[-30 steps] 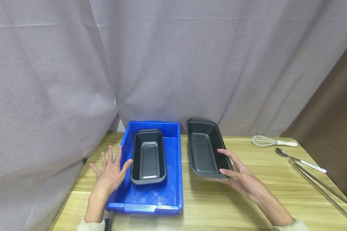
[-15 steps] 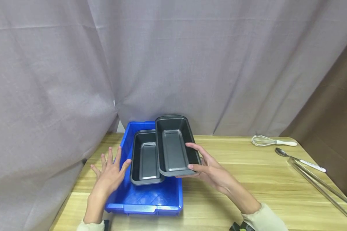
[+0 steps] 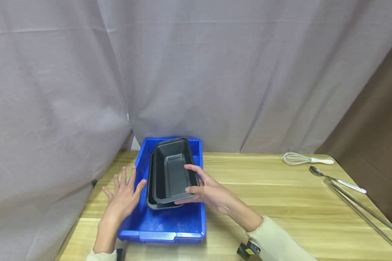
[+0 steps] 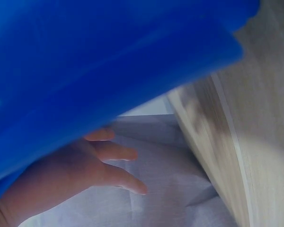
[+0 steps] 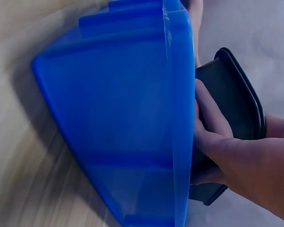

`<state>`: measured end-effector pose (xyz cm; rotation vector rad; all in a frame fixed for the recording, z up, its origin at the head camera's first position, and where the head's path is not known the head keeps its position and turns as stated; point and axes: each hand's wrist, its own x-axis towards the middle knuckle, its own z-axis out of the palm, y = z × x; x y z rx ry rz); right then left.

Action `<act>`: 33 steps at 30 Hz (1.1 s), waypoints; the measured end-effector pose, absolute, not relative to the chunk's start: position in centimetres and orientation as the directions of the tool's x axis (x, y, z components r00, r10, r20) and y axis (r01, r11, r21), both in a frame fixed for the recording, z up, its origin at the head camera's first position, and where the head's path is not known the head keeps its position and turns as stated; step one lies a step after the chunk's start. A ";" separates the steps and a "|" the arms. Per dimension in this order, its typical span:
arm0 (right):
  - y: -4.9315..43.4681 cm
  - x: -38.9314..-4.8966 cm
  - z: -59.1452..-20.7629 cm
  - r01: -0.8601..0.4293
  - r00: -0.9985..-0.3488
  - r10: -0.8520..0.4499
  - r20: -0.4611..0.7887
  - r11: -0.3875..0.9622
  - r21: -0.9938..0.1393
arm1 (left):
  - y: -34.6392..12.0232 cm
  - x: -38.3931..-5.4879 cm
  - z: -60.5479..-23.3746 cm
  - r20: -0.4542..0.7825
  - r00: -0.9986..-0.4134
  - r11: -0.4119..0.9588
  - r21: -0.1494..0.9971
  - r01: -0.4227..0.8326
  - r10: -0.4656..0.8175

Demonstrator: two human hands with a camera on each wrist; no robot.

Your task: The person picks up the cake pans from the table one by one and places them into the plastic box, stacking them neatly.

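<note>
My right hand (image 3: 212, 192) grips a dark loaf pan (image 3: 174, 170) by its near right corner, thumb and a finger over the rim and other fingers beneath. This pan is tilted over a second loaf pan (image 3: 151, 201) inside the blue bin (image 3: 163, 236), covering most of it. In the right wrist view, the held pan (image 5: 232, 90) shows beyond the bin's side, with fingers against its underside. At the bin's left edge my left hand (image 3: 121, 199) has its fingers spread and holds nothing. The left wrist view shows that hand (image 4: 80, 165) beside the bin's outer wall (image 4: 109, 80).
A whisk (image 3: 307, 159) with a white handle lies on the wooden table (image 3: 248, 174) at the far right. Nearer are a spoon (image 3: 336, 179) with a patterned handle and a long metal utensil (image 3: 362, 210). Grey curtain (image 3: 196, 72) hangs behind the table.
My right hand has carried the loaf pan leftward from right of the blue bin to over the other pan. The left hand stays spread in nearly the same place.
</note>
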<state>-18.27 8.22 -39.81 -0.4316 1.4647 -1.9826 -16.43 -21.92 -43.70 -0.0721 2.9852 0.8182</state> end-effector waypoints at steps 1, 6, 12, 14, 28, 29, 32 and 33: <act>7.9 -18.3 -39.8 0.297 -0.748 -0.654 -0.111 -0.181 -0.938 | -22.0 -16.4 -43.7 -0.056 -0.998 0.859 0.509 -0.056 -0.033; 6.8 -18.7 -40.0 0.329 -0.736 -0.660 -0.152 -0.153 -0.932 | -22.0 -16.5 -43.7 -0.056 -0.998 0.856 0.514 -0.054 -0.029; 6.0 -19.2 -40.5 0.319 -0.742 -0.648 -0.169 -0.121 -0.940 | -21.9 -16.5 -43.9 -0.053 -0.998 0.850 0.523 -0.058 -0.035; 5.8 -19.4 -40.8 0.315 -0.744 -0.646 -0.170 -0.114 -0.942 | -21.8 -16.5 -43.9 -0.049 -0.998 0.851 0.522 -0.059 -0.039; 4.3 -19.5 -41.6 0.149 -0.813 -0.560 -0.158 0.062 -0.987 | -21.9 -16.6 -43.9 -0.041 -0.998 0.856 0.514 -0.057 -0.042; 4.1 -19.4 -41.6 0.126 -0.823 -0.546 -0.154 0.088 -0.988 | -21.9 -16.6 -43.9 -0.041 -0.998 0.856 0.513 -0.057 -0.042; 3.7 -18.9 -41.7 0.041 -0.849 -0.513 -0.127 0.176 -0.984 | -21.9 -16.6 -43.9 -0.039 -0.998 0.858 0.510 -0.057 -0.043; 3.6 -18.8 -41.7 0.017 -0.855 -0.505 -0.121 0.205 -0.979 | -21.9 -16.6 -43.9 -0.039 -0.998 0.857 0.512 -0.057 -0.043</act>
